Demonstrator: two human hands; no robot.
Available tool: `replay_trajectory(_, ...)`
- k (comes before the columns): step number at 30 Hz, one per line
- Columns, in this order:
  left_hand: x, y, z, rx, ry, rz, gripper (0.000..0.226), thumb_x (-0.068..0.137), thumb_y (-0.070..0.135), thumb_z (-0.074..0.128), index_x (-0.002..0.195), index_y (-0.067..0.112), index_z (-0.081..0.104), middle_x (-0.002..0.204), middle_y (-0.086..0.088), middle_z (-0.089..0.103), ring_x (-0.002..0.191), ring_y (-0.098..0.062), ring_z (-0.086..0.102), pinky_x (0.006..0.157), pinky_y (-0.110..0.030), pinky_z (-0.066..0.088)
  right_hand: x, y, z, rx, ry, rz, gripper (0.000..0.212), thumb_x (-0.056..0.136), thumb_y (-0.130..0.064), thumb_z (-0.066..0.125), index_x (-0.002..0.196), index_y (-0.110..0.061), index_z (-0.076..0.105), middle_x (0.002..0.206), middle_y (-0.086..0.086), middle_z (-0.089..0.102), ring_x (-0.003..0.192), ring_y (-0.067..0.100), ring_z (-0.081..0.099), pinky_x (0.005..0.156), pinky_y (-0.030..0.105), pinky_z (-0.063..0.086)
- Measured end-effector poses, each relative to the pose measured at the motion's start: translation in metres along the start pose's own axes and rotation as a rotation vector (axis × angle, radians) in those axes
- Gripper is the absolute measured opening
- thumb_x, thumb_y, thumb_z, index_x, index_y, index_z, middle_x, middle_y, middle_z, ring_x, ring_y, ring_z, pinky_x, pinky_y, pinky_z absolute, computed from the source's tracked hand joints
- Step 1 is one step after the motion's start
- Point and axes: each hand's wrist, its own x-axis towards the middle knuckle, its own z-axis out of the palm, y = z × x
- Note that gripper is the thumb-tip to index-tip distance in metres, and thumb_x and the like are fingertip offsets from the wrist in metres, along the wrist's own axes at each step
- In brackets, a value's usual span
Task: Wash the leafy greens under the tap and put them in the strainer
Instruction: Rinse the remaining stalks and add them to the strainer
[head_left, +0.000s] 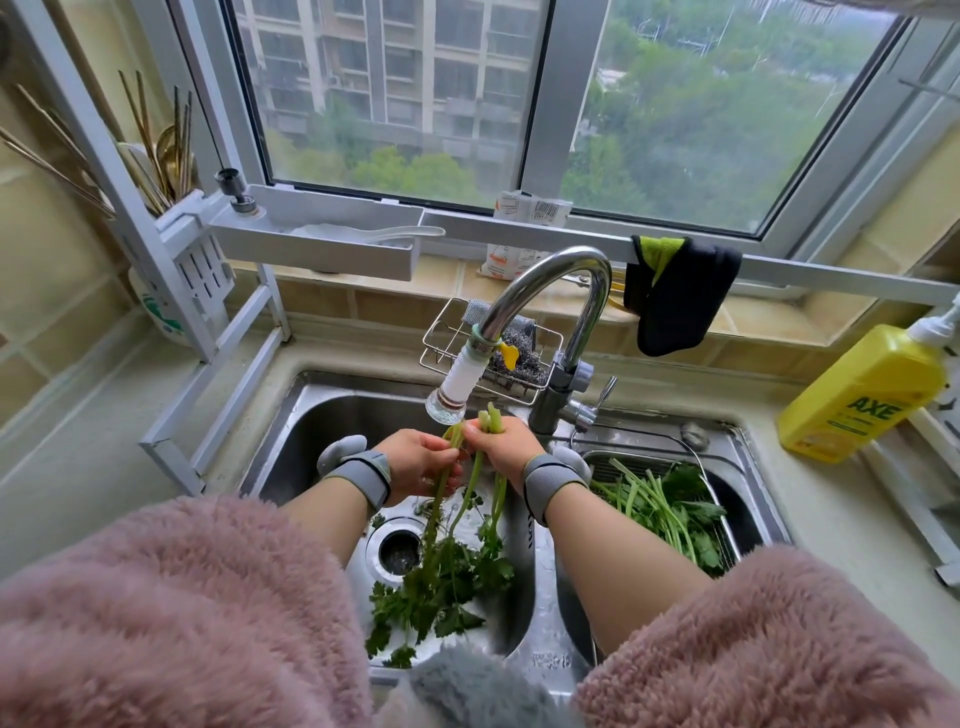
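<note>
Both hands, left hand (423, 460) and right hand (501, 447), are gripping greens (447, 566) under tap (550, 291); strainer (727, 525) holding more greens, possibly coriander; yellow bottle (862, 395) reading AXE.

Daylit window (519, 104), tiled wall (52, 291); pale countertop (93, 441)

Fluffy pink sleeves (171, 597), grey wrist straps (363, 475)

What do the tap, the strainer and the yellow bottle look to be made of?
Tap: polished metal, probably chromed or stainless, with bright mirror highlights; its white nozzle looks plastic. Strainer: fine metal wire mesh with a shiny rim. Yellow bottle: glossy opaque plastic with a printed label and a white cap.
</note>
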Motion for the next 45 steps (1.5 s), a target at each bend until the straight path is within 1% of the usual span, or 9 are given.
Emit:
replay_trajectory(7,-0.001,-0.001,-0.002,0.028,0.003,-0.019,0.019,0.096,0.006,0.046,0.089,0.004,0.064,0.076,-0.009,0.059,0.069,-0.021,0.059,0.061,-0.029,0.053,-0.001,-0.003,-0.001,0.14,-0.026,0.078,0.024,0.085,0.001,0.051,0.074,-0.016,0.064,0.062,0.001,0.053,0.04,0.002,0.046,0.047,0.018,0.034)
replay_trajectory(14,-0.001,0.0,0.0,0.086,0.073,-0.016,0.004,0.09,0.002,0.056,0.093,0.004,0.057,0.078,-0.012,0.063,0.065,-0.02,0.063,0.078,-0.039,0.056,-0.005,-0.003,-0.004,-0.068,-0.007,-0.042,0.02,0.088,-0.016,0.063,0.069,-0.018,0.063,0.064,-0.006,0.056,0.057,0.001,0.048,0.055,0.011,0.041)
replay_trajectory(18,0.003,0.0,-0.001,0.231,0.146,0.039,0.04,0.085,0.004,0.064,0.108,0.02,0.035,0.094,-0.017,0.063,0.085,-0.033,0.066,0.085,-0.049,0.053,-0.004,-0.002,-0.004,-0.146,0.001,-0.035,0.012,0.086,-0.018,0.065,0.074,-0.016,0.065,0.063,-0.007,0.056,0.058,0.003,0.047,0.059,0.017,0.039)
replay_trajectory(23,0.001,0.003,0.006,0.553,0.179,0.193,0.026,0.089,0.01,0.06,0.115,0.004,0.059,0.101,-0.02,0.064,0.087,-0.032,0.064,0.081,-0.042,0.056,-0.004,-0.007,-0.004,-0.265,-0.01,-0.048,0.021,0.088,-0.025,0.062,0.087,-0.007,0.072,0.063,-0.008,0.056,0.058,0.003,0.047,0.062,0.023,0.041)
replay_trajectory(26,0.003,0.004,0.007,0.531,0.201,0.227,0.02,0.091,0.009,0.056,0.108,-0.001,0.062,0.081,-0.01,0.063,0.065,-0.02,0.061,0.057,-0.021,0.056,-0.004,-0.012,-0.005,-0.353,-0.001,-0.067,0.024,0.091,-0.022,0.055,0.069,-0.018,0.065,0.064,-0.006,0.058,0.06,0.006,0.048,0.064,0.024,0.039)
replay_trajectory(29,0.004,0.005,0.006,0.538,0.229,0.223,0.012,0.093,0.009,0.054,0.094,0.002,0.064,0.069,-0.004,0.059,0.057,-0.015,0.058,0.048,-0.016,0.051,-0.002,-0.012,-0.001,-0.473,0.004,-0.092,0.023,0.092,-0.022,0.05,0.081,-0.008,0.065,0.079,0.008,0.06,0.074,0.018,0.051,0.066,0.027,0.036)
replay_trajectory(33,0.005,0.004,0.006,0.501,0.219,0.219,0.02,0.094,0.008,0.052,0.074,0.01,0.057,0.064,-0.006,0.058,0.05,-0.013,0.057,0.045,-0.018,0.05,-0.001,-0.007,-0.001,-0.369,0.062,-0.085,0.015,0.089,-0.026,0.058,0.093,-0.016,0.047,0.086,0.0,0.055,0.079,0.017,0.051,0.073,0.025,0.037)
replay_trajectory(41,0.005,0.003,0.007,0.393,0.063,0.145,0.022,0.098,0.01,0.043,0.078,0.011,0.052,0.068,-0.007,0.057,0.06,-0.018,0.056,0.061,-0.028,0.05,0.001,-0.008,-0.006,-0.328,0.029,-0.108,0.018,0.089,-0.016,0.059,0.095,-0.003,0.068,0.07,-0.003,0.057,0.065,0.007,0.05,0.064,0.021,0.04)
replay_trajectory(45,0.006,0.004,0.005,0.176,0.127,0.157,0.018,0.097,0.009,0.045,0.083,0.009,0.056,0.071,-0.008,0.059,0.065,-0.018,0.058,0.062,-0.025,0.05,0.002,-0.007,-0.008,-0.279,0.093,-0.087,0.025,0.094,-0.023,0.051,0.105,-0.005,0.064,0.078,0.001,0.058,0.077,0.015,0.053,0.076,0.027,0.042)
